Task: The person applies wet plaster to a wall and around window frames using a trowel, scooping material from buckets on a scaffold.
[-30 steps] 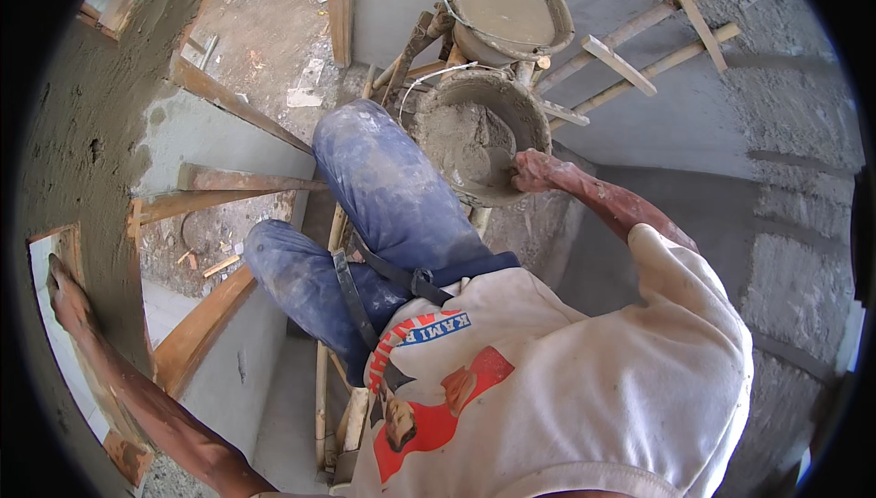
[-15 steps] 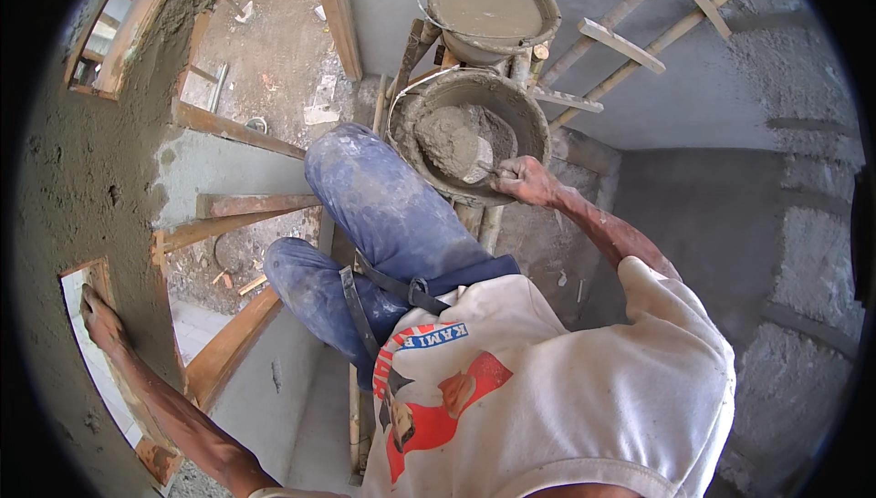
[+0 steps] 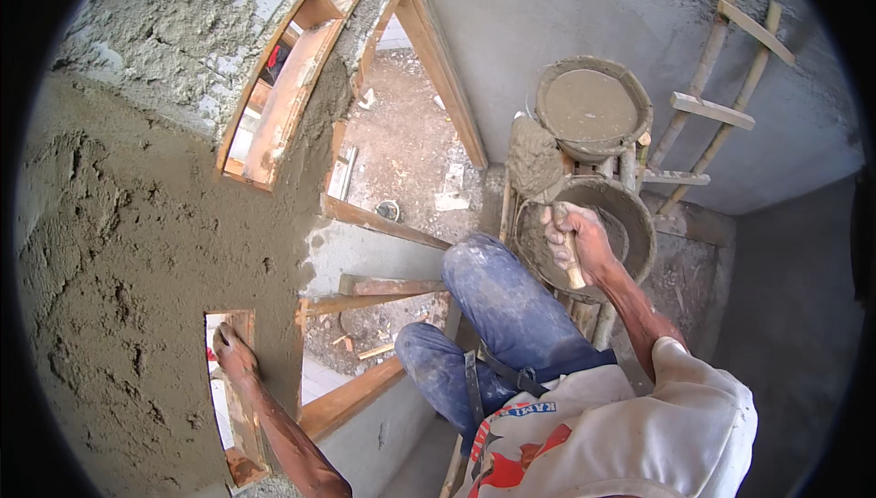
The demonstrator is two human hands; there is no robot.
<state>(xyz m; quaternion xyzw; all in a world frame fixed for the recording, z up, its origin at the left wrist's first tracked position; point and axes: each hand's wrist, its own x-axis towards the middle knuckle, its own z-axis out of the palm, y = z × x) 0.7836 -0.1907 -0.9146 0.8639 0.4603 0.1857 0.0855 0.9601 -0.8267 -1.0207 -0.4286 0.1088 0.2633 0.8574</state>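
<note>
My right hand (image 3: 584,244) is closed around the wooden handle of a trowel (image 3: 573,259). Its blade carries a thick heap of wet grey mortar (image 3: 534,159) above the lower bucket's left rim. That lower bucket (image 3: 641,247) has mortar inside, partly hidden by my hand. Just behind it stands a second bucket (image 3: 641,124), nearly full of smooth, wetter grey mix. At the lower left, my left hand (image 3: 234,354) grips the wooden frame (image 3: 245,471) of a small opening in the wall, its fingers hooked at the edge.
Fresh mortar covers the wall (image 3: 137,252) on my left, around a curved wooden frame (image 3: 297,88). Timber-framed gaps (image 3: 401,133) show rubble ground below. A bamboo ladder (image 3: 707,88) leans on the right-hand wall. My bent knees (image 3: 511,297) lie between wall and buckets.
My right hand has lifted the trowel out of the lower bucket with a load of mortar. The view has swung left, showing more wall; my left hand stays on the frame.
</note>
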